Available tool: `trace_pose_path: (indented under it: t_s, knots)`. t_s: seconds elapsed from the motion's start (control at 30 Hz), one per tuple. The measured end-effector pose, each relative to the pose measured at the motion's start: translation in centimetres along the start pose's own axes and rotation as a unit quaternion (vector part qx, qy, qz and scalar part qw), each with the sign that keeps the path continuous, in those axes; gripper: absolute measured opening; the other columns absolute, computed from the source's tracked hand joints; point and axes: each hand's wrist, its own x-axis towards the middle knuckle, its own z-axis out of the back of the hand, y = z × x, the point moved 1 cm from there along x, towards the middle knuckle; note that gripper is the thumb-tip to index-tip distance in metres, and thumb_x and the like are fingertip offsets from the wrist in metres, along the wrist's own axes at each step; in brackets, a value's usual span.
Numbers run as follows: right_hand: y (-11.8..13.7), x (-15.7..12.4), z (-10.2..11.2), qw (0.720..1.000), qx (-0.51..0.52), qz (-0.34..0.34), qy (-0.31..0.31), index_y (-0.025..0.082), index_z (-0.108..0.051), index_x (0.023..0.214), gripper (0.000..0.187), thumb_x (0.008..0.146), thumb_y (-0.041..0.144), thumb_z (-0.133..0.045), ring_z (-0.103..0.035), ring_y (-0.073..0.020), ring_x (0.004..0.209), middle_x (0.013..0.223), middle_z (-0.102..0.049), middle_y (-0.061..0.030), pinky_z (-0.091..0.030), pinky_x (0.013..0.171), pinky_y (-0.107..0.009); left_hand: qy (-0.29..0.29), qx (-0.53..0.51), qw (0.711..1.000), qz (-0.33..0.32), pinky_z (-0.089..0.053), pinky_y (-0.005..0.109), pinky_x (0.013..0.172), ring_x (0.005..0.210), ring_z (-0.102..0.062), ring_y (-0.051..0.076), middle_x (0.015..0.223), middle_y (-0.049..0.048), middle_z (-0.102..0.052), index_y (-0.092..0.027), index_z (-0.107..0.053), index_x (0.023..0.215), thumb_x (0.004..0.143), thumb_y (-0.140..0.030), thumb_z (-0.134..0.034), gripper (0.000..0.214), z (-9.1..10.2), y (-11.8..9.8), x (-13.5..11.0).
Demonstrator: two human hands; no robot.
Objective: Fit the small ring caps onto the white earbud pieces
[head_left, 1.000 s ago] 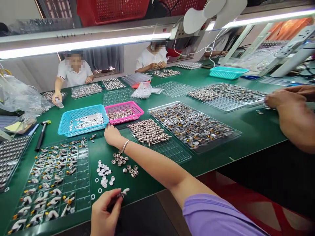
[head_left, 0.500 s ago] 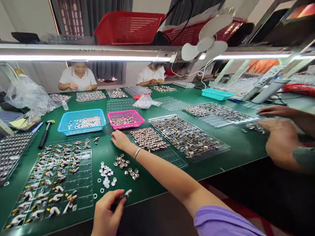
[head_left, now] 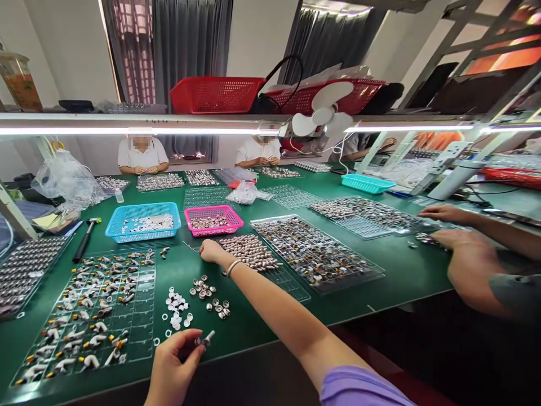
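Observation:
My left hand point(head_left: 169, 363) is closed at the table's near edge, pinching a small white and metal part point(head_left: 205, 339). My right hand point(head_left: 211, 251) reaches out over the green table point(head_left: 401, 270), fingers curled onto the end of a thin metal tool point(head_left: 190, 247). It rests beside a pile of brownish cylinders point(head_left: 249, 252) on a clear tray. Between my hands lie loose white rings point(head_left: 177, 307) and small metal caps point(head_left: 209, 296). A clear grid tray point(head_left: 139, 332) holding white elbow-shaped parts sits to the left.
A blue basket point(head_left: 114, 228) and a pink basket point(head_left: 236, 221) stand behind my right hand, and a hammer point(head_left: 84, 239) lies at the left. Several trays of parts cover the table. A co-worker's hands point(head_left: 460, 248) work at the right; two people sit at the far side.
The view has tilted upward, showing more of the shelf and curtains. My right hand has closed onto the thin tool next to the cylinders. My left hand still pinches its part.

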Motion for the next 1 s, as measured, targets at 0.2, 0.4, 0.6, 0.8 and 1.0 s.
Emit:
trace_pose_path:
  t_s: [0.2,0.4,0.6,0.8,1.0]
  knots:
    - [-0.9,-2.0,0.3,0.999,-0.031,0.019,0.012,0.015,-0.058,0.125,0.034,0.096,0.032,-0.062,-0.064,-0.0238,0.106,0.125,-0.061,-0.0103,-0.056,0.089,-0.043,0.002,0.011,1.000,0.012,-0.063,0.026,0.064,0.068,-0.077,0.022,0.078,0.0058,-0.081,-0.020,-0.079,0.091,0.076,-0.034,-0.075,0.020,-0.1,-0.9,0.1]
    - [-1.2,-2.3,0.8,0.998,-0.034,0.045,-0.003,0.015,-0.058,0.125,0.034,0.096,0.033,-0.062,-0.064,-0.0239,0.107,0.126,-0.061,-0.0106,-0.056,0.089,-0.044,0.009,0.024,0.999,0.018,-0.063,0.026,0.065,0.070,-0.078,0.021,0.079,0.0056,-0.081,-0.020,-0.078,0.091,0.077,-0.033,-0.075,0.020,0.0,-1.4,0.0]
    - [-1.2,-1.2,1.2,0.995,-0.035,0.086,0.043,0.016,-0.058,0.125,0.032,0.097,0.033,-0.061,-0.064,-0.0234,0.106,0.125,-0.061,-0.0096,-0.056,0.089,-0.044,0.013,0.028,0.999,0.019,-0.063,0.026,0.065,0.070,-0.077,0.021,0.080,0.0056,-0.081,-0.020,-0.078,0.093,0.078,-0.031,-0.074,0.019,0.0,-1.5,0.0]
    - [-0.6,-1.3,1.2,0.991,-0.057,0.087,0.079,0.016,-0.059,0.124,0.031,0.097,0.032,-0.061,-0.064,-0.0234,0.107,0.125,-0.061,-0.0101,-0.056,0.089,-0.042,0.011,0.028,0.999,0.018,-0.063,0.025,0.064,0.068,-0.077,0.021,0.078,0.0058,-0.081,-0.020,-0.078,0.092,0.079,-0.033,-0.074,0.019,-0.1,-1.6,-0.2]
    - [-0.3,-1.9,1.2,0.993,-0.071,0.058,0.077,0.016,-0.059,0.124,0.033,0.096,0.032,-0.062,-0.064,-0.0238,0.107,0.125,-0.061,-0.0105,-0.056,0.089,-0.042,0.011,0.035,0.999,0.011,-0.063,0.025,0.063,0.068,-0.077,0.021,0.079,0.0052,-0.081,-0.021,-0.078,0.093,0.079,-0.033,-0.074,0.019,0.0,-1.8,-0.3]
